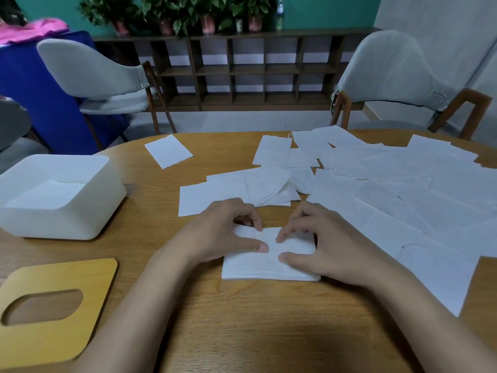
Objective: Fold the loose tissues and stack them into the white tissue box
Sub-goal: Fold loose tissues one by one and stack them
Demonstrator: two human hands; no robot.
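place: office lounge | cues: cubby shelf, potted plants, armchairs

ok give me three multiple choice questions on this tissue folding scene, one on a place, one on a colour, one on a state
1. Where does the white tissue box stand relative to the folded tissue?
A left
B right
C on top of it

2. What colour is the lid with the oval hole?
A blue
B yellow-brown
C white

3. What are the left hand and right hand doing?
A hanging idle
B lifting the lid
C holding the folded tissue

Answers:
1. A, the box sits at the table's left side.
2. B, its wood tone shows.
3. C, curled fingers and thumbs of both are on it.
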